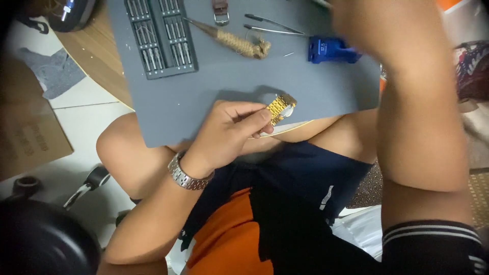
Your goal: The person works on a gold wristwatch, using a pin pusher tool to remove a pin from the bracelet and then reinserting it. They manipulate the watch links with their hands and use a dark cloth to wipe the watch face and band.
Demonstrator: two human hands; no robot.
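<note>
My left hand [232, 130] pinches a gold metal wristwatch [281, 107] by its band at the near edge of a grey work mat [214, 81] that rests across my knees. A silver watch sits on that wrist. My right hand [377, 23] is raised over the far right of the mat, blurred and partly cut off by the frame's top edge; whether it holds anything cannot be seen. A blue plastic watch tool [330, 50] lies just to its left.
On the mat lie a grey tray of small screwdriver bits [160, 35], a twine-wrapped awl [234, 42], metal tweezers [272, 25] and a strap buckle [220, 12]. A cardboard piece [28, 137] and dark round objects lie on the tiled floor at left.
</note>
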